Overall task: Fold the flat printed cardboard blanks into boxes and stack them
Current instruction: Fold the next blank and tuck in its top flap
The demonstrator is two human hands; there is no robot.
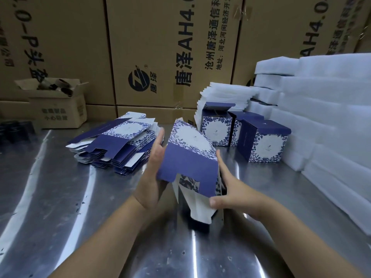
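Observation:
A blue and white printed cardboard blank [190,157] is held above the steel table, partly opened into a sleeve with its white flaps hanging toward me. My left hand [154,171] presses its left side with straight fingers. My right hand [228,189] holds its right side, thumb against the lower flap. A pile of flat blanks [116,145] lies to the left. Three folded boxes [263,143] stand upright at the right, lids raised.
White foam sheets [329,125] are stacked high along the right edge and behind the folded boxes. Large brown cartons [170,51] wall off the back. A small open carton [58,103] sits at the back left. The shiny steel table [60,197] spreads around my arms.

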